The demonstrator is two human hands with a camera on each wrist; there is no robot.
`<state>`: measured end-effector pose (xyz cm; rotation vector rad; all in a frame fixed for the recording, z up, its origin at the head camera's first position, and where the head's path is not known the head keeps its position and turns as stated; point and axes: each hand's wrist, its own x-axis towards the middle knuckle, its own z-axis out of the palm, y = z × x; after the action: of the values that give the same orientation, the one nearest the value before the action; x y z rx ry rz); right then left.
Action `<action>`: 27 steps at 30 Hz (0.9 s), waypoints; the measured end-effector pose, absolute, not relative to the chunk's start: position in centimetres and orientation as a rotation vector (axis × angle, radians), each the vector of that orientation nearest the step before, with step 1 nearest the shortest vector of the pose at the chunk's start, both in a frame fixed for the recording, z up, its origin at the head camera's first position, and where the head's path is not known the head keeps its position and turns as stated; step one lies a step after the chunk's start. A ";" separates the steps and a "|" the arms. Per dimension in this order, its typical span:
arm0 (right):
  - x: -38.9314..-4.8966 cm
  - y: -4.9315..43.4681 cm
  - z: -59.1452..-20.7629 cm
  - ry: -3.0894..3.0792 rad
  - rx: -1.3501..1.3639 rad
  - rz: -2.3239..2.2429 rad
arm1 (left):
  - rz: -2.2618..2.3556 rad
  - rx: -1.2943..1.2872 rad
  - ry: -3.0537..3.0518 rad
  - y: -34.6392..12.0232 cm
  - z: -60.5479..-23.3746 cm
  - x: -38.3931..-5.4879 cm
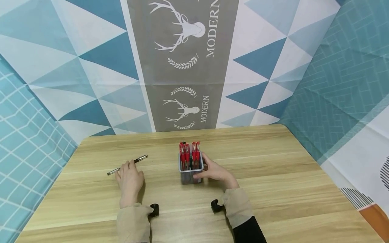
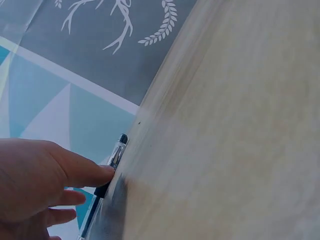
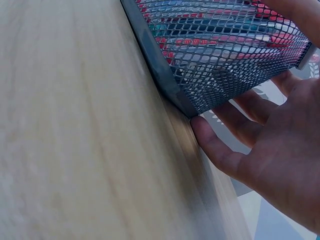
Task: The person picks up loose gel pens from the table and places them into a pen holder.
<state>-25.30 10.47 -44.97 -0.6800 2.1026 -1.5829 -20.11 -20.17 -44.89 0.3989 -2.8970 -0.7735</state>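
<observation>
A clear pen (image 1: 141, 158) with black parts lies slantwise on the left of the table. My left hand (image 1: 130, 181) is over its middle, fingers loosely bent and reaching onto the pen. In the left wrist view, the thumb (image 2: 95, 172) overlaps the pen's dark grip section; whether it presses there, I cannot tell. A dark mesh pen holder (image 1: 186, 177) stands upright near the table's middle, containing several red-capped pens (image 1: 184, 151) and something dark. My right hand (image 1: 217, 170) grips the holder from its right side, thumb across the near face, other fingers partly hidden behind.
The wood-grain table (image 1: 288, 189) runs back to a patterned cloth wall (image 1: 182, 74). Blue tile-patterned cloth (image 1: 27, 141) borders the left side, and teal cloth (image 1: 340, 87) the right. Black wrist mounts (image 1: 154, 210) stick out from both cuffs.
</observation>
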 end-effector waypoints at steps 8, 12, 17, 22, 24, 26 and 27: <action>-25.2 10.6 -44.9 2.099 -0.672 -1.588 | -0.772 0.414 -2.921 -20.5 -45.0 -19.9; -25.1 10.6 -44.8 2.088 -0.673 -1.597 | -0.749 0.427 -2.899 -20.4 -44.9 -19.9; -25.1 10.6 -44.7 2.068 -0.676 -1.610 | -0.743 0.431 -2.881 -20.4 -45.1 -19.9; -25.2 10.6 -44.8 2.074 -0.674 -1.611 | -0.752 0.428 -2.859 -20.4 -45.0 -19.8; -25.2 10.6 -44.7 2.074 -0.676 -1.611 | -0.752 0.423 -2.853 -20.3 -44.9 -19.7; -25.2 10.5 -44.7 2.069 -0.676 -1.614 | -0.745 0.415 -2.849 -20.3 -44.8 -19.7; -25.2 10.5 -44.7 2.071 -0.679 -1.614 | -0.744 0.410 -2.847 -20.3 -44.8 -19.6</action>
<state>-25.17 10.52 -44.74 -0.6793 2.0711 -1.6136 -19.63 -20.32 -44.78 0.4100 -2.8470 -0.7439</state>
